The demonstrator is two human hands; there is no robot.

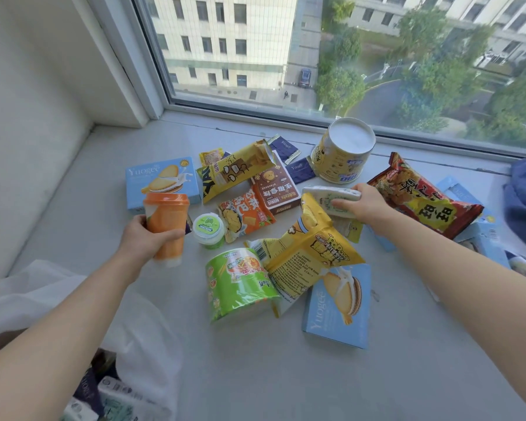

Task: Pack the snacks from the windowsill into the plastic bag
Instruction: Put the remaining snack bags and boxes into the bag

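Plastic bag point(140, 338) btm-left | L hand point(140, 238): orange cup point(166, 223) | R hand point(368, 205): pale pkt point(331, 194)

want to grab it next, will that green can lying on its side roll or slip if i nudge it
The green can lies on its round side on the smooth windowsill, so it would probably roll. The yellow bag leaning against it may block one direction. Its glossy wrap looks slippery.
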